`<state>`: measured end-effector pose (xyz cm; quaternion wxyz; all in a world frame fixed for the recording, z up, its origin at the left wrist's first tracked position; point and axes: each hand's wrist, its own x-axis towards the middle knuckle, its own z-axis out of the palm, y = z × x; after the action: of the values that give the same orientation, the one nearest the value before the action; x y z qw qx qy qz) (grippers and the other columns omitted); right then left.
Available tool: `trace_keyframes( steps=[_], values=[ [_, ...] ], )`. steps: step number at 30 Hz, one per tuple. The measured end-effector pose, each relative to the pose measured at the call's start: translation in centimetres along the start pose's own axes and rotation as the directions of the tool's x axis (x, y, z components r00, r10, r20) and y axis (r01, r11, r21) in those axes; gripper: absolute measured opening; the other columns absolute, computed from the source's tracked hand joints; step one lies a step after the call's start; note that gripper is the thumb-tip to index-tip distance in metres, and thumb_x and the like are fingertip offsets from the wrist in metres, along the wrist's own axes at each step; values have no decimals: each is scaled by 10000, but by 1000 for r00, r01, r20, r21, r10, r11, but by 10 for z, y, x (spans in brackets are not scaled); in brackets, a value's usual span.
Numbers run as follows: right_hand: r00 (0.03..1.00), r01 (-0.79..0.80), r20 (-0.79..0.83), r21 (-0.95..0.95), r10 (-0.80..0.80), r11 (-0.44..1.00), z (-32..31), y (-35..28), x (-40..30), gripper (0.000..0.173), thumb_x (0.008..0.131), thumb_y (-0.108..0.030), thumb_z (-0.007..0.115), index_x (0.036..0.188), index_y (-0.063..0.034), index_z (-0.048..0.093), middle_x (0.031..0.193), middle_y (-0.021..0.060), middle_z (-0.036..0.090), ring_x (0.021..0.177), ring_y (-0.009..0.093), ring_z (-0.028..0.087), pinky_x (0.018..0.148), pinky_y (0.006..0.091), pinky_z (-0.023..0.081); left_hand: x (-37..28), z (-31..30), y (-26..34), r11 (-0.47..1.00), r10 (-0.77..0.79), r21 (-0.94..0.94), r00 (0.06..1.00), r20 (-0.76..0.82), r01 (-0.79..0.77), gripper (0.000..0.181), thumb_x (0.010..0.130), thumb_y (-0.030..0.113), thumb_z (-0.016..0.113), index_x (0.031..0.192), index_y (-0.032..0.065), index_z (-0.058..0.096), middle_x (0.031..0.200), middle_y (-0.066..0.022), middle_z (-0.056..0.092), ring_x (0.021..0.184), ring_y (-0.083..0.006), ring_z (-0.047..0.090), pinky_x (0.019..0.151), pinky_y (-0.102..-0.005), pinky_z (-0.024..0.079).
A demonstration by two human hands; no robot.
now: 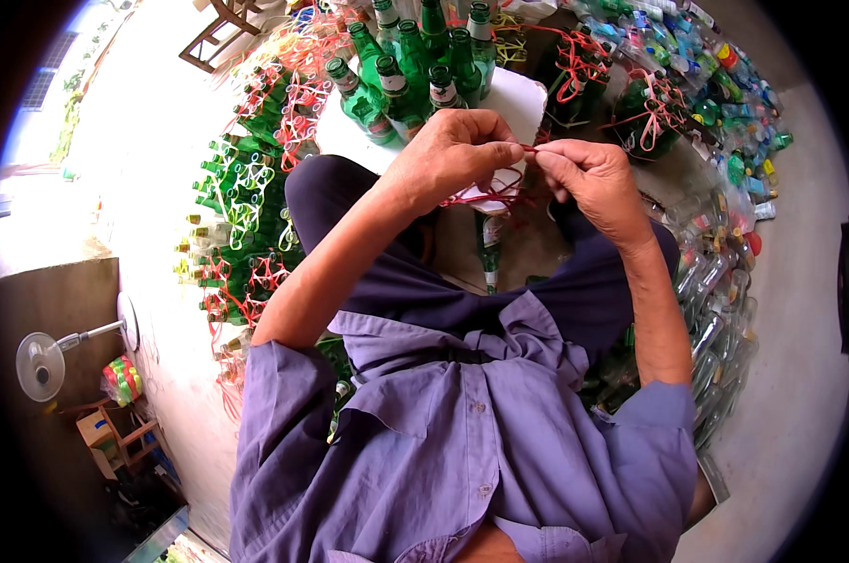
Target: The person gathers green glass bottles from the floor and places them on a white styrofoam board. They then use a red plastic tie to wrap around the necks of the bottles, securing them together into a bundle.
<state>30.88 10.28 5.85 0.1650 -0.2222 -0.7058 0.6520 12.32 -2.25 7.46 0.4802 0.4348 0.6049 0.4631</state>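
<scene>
My left hand (459,144) and my right hand (590,183) meet above the near edge of a white board (519,98). Between their fingertips they pinch a thin dark-red strap (529,148). More loops of red strapping (498,197) hang below my left hand, partly hidden by it. Just beyond, a cluster of green glass bottles (414,53) stands upright on the board, several of them with labels on the neck. Another green bottle (490,246) lies on the floor between my legs.
At left stand many green bottles (248,169) bound with red and yellow straps. Strapped bundles (649,105) sit beyond the board at right. Plastic bottles (720,84) and clear glass bottles (709,338) are heaped along the right. A standing fan (42,367) is at far left.
</scene>
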Motion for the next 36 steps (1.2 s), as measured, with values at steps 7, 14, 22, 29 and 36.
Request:
trace_keyframes(
  steps=[7, 14, 22, 29, 36],
  values=[
    [871, -72, -489, -231, -52, 970, -154, 44, -18, 184, 940, -153, 610, 969, -5, 714, 684, -47, 547, 568, 20, 470, 507, 184, 374, -15, -45, -39, 994, -83, 70, 993, -80, 88, 221, 899, 255, 673, 903, 37, 638, 704, 51, 551, 627, -39, 513, 590, -214, 422],
    [411, 44, -891, 231, 193, 972, -349, 89, -109, 256, 902, -131, 648, 1082, 51, 648, 787, -13, 613, 636, 61, 545, 541, 190, 432, -11, -56, -52, 989, -146, -22, 986, -79, 145, 194, 906, 231, 661, 900, 39, 634, 690, 49, 538, 603, -39, 505, 559, -208, 401],
    [910, 21, -413, -66, -47, 998, -69, 18, -31, 357, 938, -149, 602, 1268, -13, 589, 1191, 75, 657, 808, 87, 649, 631, 195, 491, 9, -4, -34, 997, -60, -43, 998, 26, 61, 183, 911, 204, 649, 874, 26, 638, 657, 33, 544, 591, -44, 494, 543, -210, 389],
    [996, -89, -2, -55, 89, 994, 13, 20, -8, 201, 934, -136, 631, 1058, 12, 686, 727, -33, 611, 600, 18, 514, 538, 187, 432, 9, 9, -23, 987, -60, 151, 997, 38, 54, 190, 903, 201, 643, 888, 12, 645, 625, 25, 542, 561, -44, 480, 515, -223, 382],
    [862, -205, -497, -169, 96, 964, -154, 77, -23, 224, 949, -198, 613, 972, 7, 701, 671, -64, 501, 541, 8, 406, 478, 180, 309, -6, -34, -48, 992, -84, 89, 996, -27, 86, 191, 907, 215, 651, 896, 26, 624, 652, 37, 539, 560, -45, 496, 536, -216, 400]
  ],
)
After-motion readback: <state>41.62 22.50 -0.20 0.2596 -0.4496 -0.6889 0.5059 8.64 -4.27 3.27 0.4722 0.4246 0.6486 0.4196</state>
